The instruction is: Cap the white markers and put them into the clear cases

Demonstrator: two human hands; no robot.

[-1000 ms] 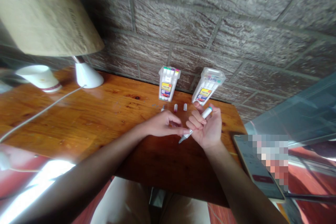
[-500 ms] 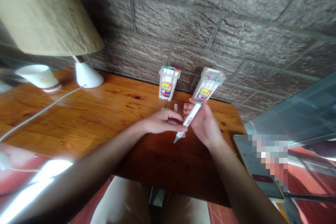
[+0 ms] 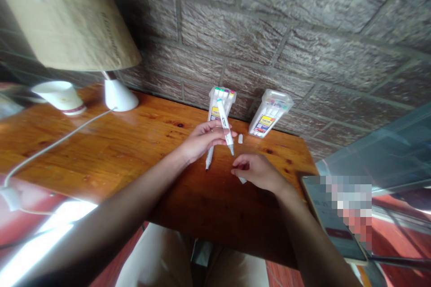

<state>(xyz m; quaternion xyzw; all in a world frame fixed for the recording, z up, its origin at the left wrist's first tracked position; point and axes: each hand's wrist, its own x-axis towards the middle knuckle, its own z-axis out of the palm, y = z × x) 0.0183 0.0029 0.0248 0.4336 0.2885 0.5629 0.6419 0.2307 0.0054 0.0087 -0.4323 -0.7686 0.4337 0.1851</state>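
Note:
My left hand (image 3: 208, 138) grips a white marker (image 3: 225, 119) over the table, thumb and fingers around its lower half. The marker leans slightly, its blue end up and its grey nib end pointing down. Below and behind this hand another white marker (image 3: 209, 158) slants, dark tip toward me, its upper part hidden. My right hand (image 3: 256, 170) is curled just right of the nib, with a whitish cap (image 3: 242, 180) showing under its thumb; the fingers partly hide it. Another pale cap (image 3: 240, 138) stands on the table between the hands and the cases.
Two clear marker cases, a left one (image 3: 214, 112) and a right one (image 3: 266, 119), stand by the brick wall. At the left are a lamp (image 3: 119, 95), its cord and a tilted paper cup (image 3: 62, 98). A tablet-like device (image 3: 332, 215) lies at the right edge.
My left hand has raised the marker and tipped its blue end up and left. My right hand has let go of the marker and moved down beside the cap. The view has shifted slightly.

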